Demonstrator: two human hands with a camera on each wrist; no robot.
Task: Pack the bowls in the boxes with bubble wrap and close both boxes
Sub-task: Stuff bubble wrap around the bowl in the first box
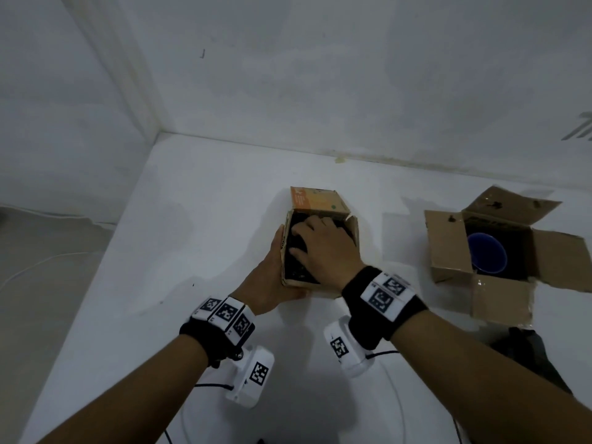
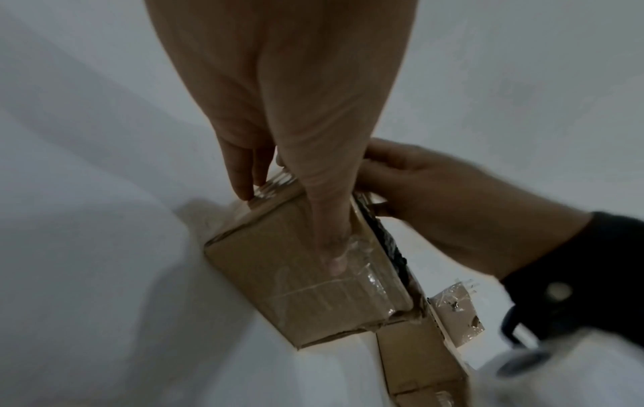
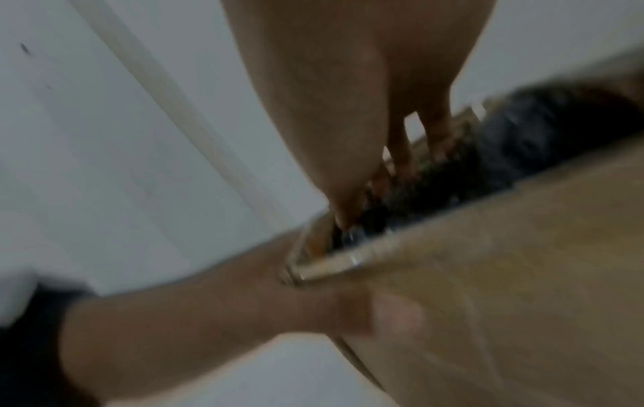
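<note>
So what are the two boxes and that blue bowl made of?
Both boxes, the small box and the open box, look like brown cardboard, matte, with clear shiny tape on the small one. The blue bowl looks smooth, maybe plastic or ceramic; the pictures can't settle which.

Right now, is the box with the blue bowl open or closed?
Open. The right-hand box has all its flaps spread outward, and the blue bowl shows inside.

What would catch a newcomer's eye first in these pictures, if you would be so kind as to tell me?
Most striking is the pair of hands at the small cardboard box in the middle of the white table: the left hand grips its near-left side while the right hand pushes dark bubble wrap down into it. To the right stands a bigger open box, flaps spread, with a blue bowl inside.
</note>
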